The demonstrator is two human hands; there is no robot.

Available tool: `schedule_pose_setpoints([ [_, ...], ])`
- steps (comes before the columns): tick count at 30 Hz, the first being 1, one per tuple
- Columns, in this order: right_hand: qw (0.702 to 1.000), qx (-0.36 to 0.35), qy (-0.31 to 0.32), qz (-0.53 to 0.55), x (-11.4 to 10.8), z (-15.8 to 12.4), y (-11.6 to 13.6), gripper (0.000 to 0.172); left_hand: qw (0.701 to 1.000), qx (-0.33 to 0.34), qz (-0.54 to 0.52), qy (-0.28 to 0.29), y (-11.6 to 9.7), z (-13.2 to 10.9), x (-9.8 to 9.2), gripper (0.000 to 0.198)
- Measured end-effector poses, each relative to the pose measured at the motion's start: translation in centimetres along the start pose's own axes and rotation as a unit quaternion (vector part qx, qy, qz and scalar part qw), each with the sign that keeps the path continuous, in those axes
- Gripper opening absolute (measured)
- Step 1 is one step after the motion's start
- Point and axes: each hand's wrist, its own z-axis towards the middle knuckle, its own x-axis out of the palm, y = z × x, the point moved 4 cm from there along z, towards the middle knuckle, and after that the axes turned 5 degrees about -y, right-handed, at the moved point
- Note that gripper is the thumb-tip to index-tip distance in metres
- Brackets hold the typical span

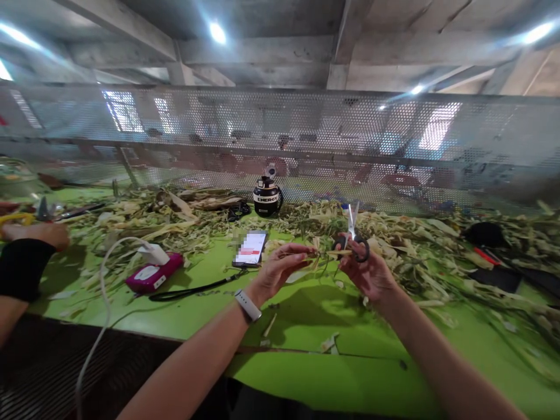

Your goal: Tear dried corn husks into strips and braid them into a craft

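Note:
Above the green table (306, 315), my left hand (286, 265) pinches one end of a small bundle of pale and green plant strips (326, 255). My right hand (370, 274), closed, holds black-handled scissors (353, 224), whose blades point up and away and stand apart. The fingers of my right hand also lie against the right end of the bundle. A lit phone (250, 248) rests on the table just beyond my left hand.
Heaps of dry husk strips (420, 233) cover the table's back and right. A magenta power block (154, 275) with a white cable, a black jar (266, 196) and a strap (196, 289) lie leftward. Another person's hand (44, 233) is at far left; a perforated metal screen (271, 128) stands behind.

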Motion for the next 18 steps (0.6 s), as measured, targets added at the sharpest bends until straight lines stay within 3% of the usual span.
schedule_pose_setpoints([
  [4,0.999,-0.023,0.007,-0.042,0.0,0.1,-0.1,0.036,0.996,-0.052,-0.068,0.005,0.0,-0.1,-0.1,0.029],
  [9,0.999,-0.028,-0.018,-0.021,-0.2,0.4,-0.1,0.034,0.977,-0.142,-0.115,0.111,-0.1,-0.6,0.6,0.06],
  [14,0.999,-0.023,-0.043,0.014,-0.6,0.8,0.2,0.027,0.952,-0.165,-0.108,0.235,-0.9,-1.5,1.4,0.085],
  [18,0.999,-0.021,-0.036,0.02,-0.8,1.1,0.1,0.027,0.939,-0.19,-0.123,0.259,-0.8,-1.7,1.6,0.094],
])
